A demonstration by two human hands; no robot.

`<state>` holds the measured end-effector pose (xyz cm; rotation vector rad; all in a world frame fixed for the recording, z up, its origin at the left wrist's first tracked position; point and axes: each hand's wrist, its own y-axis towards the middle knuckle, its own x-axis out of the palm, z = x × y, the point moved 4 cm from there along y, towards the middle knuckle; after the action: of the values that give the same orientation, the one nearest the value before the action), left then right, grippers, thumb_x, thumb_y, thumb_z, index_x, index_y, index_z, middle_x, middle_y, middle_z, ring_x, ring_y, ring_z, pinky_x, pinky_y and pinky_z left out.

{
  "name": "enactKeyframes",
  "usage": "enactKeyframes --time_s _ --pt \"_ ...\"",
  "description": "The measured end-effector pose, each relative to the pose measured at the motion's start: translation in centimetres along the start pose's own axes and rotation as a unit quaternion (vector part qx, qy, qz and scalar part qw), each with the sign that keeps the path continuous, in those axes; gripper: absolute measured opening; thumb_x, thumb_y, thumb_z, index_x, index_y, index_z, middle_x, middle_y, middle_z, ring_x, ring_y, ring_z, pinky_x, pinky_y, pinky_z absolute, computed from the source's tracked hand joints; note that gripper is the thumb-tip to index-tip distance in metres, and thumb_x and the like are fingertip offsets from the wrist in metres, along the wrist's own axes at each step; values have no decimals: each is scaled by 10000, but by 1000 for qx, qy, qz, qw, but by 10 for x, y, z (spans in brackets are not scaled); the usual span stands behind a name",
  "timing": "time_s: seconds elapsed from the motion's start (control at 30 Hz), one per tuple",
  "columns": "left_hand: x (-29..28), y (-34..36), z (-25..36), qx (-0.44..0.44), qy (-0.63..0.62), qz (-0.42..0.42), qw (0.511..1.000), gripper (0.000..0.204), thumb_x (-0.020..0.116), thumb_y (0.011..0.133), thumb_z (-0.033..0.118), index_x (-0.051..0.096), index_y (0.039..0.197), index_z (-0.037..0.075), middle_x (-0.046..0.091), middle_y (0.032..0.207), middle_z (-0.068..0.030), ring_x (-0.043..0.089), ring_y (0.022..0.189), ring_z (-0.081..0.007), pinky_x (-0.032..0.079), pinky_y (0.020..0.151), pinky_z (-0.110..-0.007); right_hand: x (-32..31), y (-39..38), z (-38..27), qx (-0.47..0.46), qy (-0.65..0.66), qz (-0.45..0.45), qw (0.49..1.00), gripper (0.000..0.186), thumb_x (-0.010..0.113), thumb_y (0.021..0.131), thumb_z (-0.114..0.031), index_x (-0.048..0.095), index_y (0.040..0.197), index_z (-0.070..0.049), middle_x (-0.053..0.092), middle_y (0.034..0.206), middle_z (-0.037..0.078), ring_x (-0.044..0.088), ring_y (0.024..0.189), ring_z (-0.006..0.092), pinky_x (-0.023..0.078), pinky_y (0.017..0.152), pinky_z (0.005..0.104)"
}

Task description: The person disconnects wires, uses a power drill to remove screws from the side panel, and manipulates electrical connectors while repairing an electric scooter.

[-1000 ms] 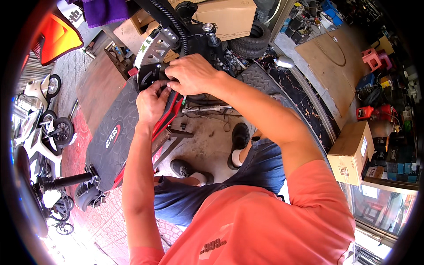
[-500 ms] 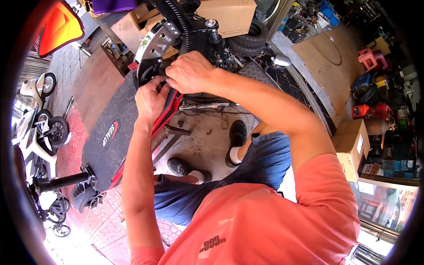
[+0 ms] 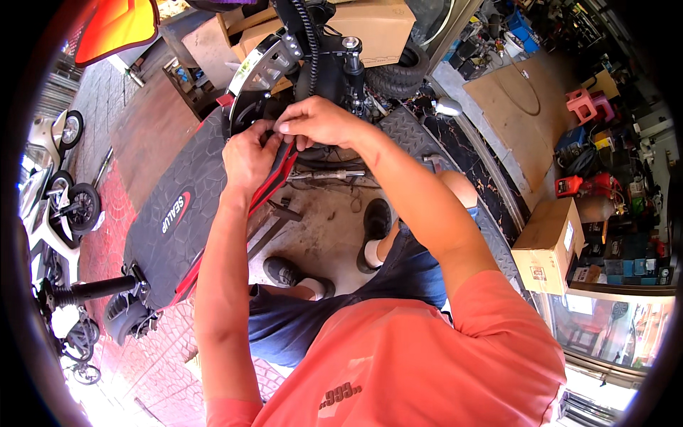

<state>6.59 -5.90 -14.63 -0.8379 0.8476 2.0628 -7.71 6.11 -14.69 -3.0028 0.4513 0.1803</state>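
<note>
An electric scooter stands in front of me, its black textured deck (image 3: 174,203) edged with a red side strip (image 3: 274,180). At the deck's front end, behind a silver curved bracket (image 3: 257,67), both hands meet. My left hand (image 3: 247,155) is closed, its thumb and fingers pinching at the deck's front corner. Fingertips of my right hand (image 3: 320,122) press together right beside the left thumb. Whatever small part they hold is hidden by the fingers. Close by rise the black front suspension (image 3: 352,67) and a ribbed black cable sleeve (image 3: 311,53).
Cardboard boxes (image 3: 373,32) and black tyres (image 3: 402,75) are beyond the scooter. A metal stand (image 3: 284,211) shows beneath the deck. Motorbikes (image 3: 75,206) are parked at left. Another cardboard box (image 3: 548,245) and cluttered shelves (image 3: 633,267) line the right, with pink stools (image 3: 582,105) farther back.
My right hand has turned from a fist-like grip over the bracket area into a fingertip pinch, a little lower. My left hand stays near the same corner. The whole view has shifted slightly.
</note>
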Motion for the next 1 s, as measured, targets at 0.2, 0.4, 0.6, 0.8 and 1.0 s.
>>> enactKeyframes --time_s 0.2,0.4,0.6,0.8,1.0 --pt "-3 0 6 -19 -15 -14 1000 200 776 948 286 793 1076 133 711 744 -122 718 720 -351 559 707 -461 -20 3 -1 19 -10 -134 991 305 681 1036 -151 763 1313 -53 758 1017 85 752 770 163 602 677 317" --pt "-4 -1 5 -9 -37 -9 999 160 763 933 159 792 1084 115 651 687 -101 653 618 -262 523 634 -403 -24 21 -19 -65 -154 -199 966 290 713 1006 -132 791 1264 -27 703 1059 91 731 804 171 611 655 333" --pt "0 0 3 1 -96 -3 995 210 663 972 14 767 1154 35 653 726 -83 595 646 -111 498 638 -326 -32 31 -18 -106 -142 -257 950 286 756 955 -126 797 1202 13 715 1059 127 744 801 210 608 650 352" --pt "1 -3 -5 -64 -191 1 980 184 622 1049 37 753 1170 -6 695 846 -3 556 713 -61 481 657 -255 -31 37 -15 -110 -142 -262 948 265 786 945 -152 804 1155 8 755 951 113 741 765 210 595 617 348" --pt "3 -3 -7 -59 -219 -1 974 210 576 1098 77 743 1192 -9 667 887 42 500 716 -35 425 649 -213 -28 43 -8 -200 -147 -229 941 227 843 893 -165 828 1063 -15 767 920 115 750 847 224 568 755 381"
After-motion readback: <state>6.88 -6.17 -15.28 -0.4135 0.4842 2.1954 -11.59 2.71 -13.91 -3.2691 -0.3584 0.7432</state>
